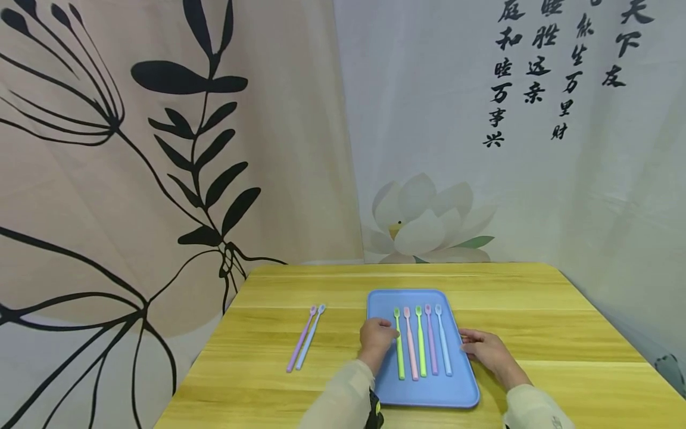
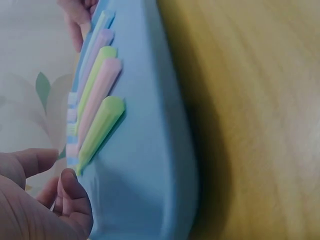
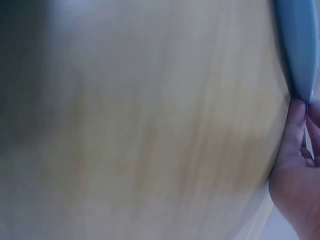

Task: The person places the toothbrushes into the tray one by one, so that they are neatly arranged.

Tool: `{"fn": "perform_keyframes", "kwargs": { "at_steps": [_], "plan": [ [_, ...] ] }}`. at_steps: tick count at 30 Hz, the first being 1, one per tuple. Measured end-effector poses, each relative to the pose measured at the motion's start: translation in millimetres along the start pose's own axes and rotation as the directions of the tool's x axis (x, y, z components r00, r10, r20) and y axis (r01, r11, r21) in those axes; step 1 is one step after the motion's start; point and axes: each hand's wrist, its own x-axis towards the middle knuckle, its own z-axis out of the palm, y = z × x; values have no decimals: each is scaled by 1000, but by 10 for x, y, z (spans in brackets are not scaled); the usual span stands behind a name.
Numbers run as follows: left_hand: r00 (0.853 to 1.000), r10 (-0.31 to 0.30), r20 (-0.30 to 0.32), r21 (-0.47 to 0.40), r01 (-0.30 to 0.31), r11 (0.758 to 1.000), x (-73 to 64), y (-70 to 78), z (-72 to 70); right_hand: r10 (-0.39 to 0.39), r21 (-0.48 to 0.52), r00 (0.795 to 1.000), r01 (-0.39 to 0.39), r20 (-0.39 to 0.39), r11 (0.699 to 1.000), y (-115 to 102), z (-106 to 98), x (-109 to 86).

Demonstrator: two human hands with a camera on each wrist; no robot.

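On a blue tray (image 1: 423, 394), several toothbrushes lie side by side: a green toothbrush (image 1: 400, 357) at the left, then a pink toothbrush (image 1: 411, 351), another green toothbrush (image 1: 421, 348), a purple toothbrush (image 1: 431, 345) and a blue toothbrush (image 1: 443, 345). My left hand (image 1: 377, 341) is over the tray's left side, its fingertips beside the leftmost green toothbrush. In the left wrist view a gap shows between thumb and finger, with nothing held. At the tray's right edge, my right hand (image 1: 489, 353) pinches the rim between thumb and fingers.
Left of the tray, a second purple toothbrush (image 1: 301, 339) and a second blue toothbrush (image 1: 310, 338) lie close together on the wooden table (image 1: 241, 381). Behind the table's far edge hangs a printed cloth (image 1: 300, 149).
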Motion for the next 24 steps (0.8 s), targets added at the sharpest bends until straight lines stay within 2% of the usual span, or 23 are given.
{"fn": "perform_keyframes", "kwargs": {
  "at_steps": [5, 14, 24],
  "plan": [
    [999, 44, -9, -4, -44, 999, 67, 21, -74, 2, -1, 1000, -2, 1, 1000, -1, 0, 4],
    [997, 82, -12, -54, -82, 995, 198, 28, -249, 7, 5, 1000, -7, -5, 1000, 29, -9, 12],
    [995, 87, 58, -94, -81, 992, 317, -1, -513, 6, 6, 1000, -6, 2, 1000, 19, -11, 16]
  ]
}}
